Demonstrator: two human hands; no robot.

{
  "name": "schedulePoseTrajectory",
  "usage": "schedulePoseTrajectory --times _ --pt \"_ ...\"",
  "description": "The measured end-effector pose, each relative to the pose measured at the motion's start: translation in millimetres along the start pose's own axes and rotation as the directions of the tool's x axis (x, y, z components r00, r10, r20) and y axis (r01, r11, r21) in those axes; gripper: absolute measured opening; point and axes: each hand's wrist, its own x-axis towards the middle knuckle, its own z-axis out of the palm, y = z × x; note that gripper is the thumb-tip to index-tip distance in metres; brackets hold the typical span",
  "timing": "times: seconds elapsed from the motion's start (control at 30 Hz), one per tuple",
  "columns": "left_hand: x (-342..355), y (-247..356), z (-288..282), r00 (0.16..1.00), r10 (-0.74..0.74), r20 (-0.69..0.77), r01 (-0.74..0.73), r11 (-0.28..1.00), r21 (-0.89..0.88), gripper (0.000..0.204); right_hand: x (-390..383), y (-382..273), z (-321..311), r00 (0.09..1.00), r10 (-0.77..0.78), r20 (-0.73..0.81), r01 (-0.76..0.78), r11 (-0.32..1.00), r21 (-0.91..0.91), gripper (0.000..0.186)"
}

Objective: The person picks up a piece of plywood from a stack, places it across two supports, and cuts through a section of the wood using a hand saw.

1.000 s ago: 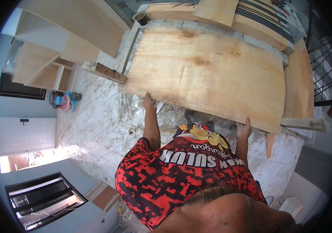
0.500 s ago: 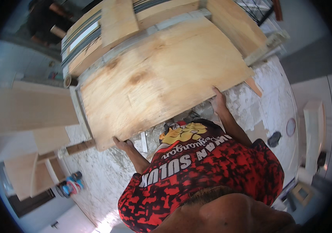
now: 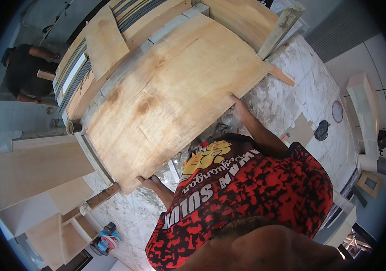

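The plywood sheet (image 3: pixel 175 97) is brown-spotted tan, the shirt (image 3: pixel 265 194) blotched red and black.

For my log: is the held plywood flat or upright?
Roughly flat: plywood sheet faces up, left hand and right hand at its near edge.

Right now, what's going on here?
A person in a red-and-black patterned shirt grips the near edge of a large, pale, rectangular plywood sheet, left hand by one corner, right hand farther along. Beyond it, a smaller plywood board lies across thin grey rods. Another person in black is at upper left.
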Motion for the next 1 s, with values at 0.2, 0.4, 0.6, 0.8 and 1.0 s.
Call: schedulePoseTrajectory --times 0.2,0.4,0.6,0.8,1.0 --pt "-2 3 0 0.999 0.029 -0.026 -0.026 0.995 0.101 0.053 -3 -2 1 0.999 0.03 -0.033 -0.034 0.991 -0.129 0.045" --pt "-4 7 1 0.999 -0.002 -0.045 0.01 0.984 0.181 0.052 -9 -16 -7 0.989 0.128 -0.08 -0.15 0.897 -0.416 0.048" --pt "0 9 -3 0.996 -0.011 -0.091 0.027 0.983 0.181 0.049 -9 -70 -41 0.972 -0.18 -0.152 -0.011 0.61 -0.792 0.04" --pt "5 9 -7 0.997 -0.048 -0.062 0.058 0.981 0.182 0.05 43 -142 -69 0.607 -0.794 0.032 0.167 0.088 -0.982 0.035" --pt "-2 11 0 0.997 -0.056 -0.053 0.065 0.983 0.173 0.053 93 -163 -79 0.491 -0.869 0.058 -0.148 -0.149 -0.978 0.034"
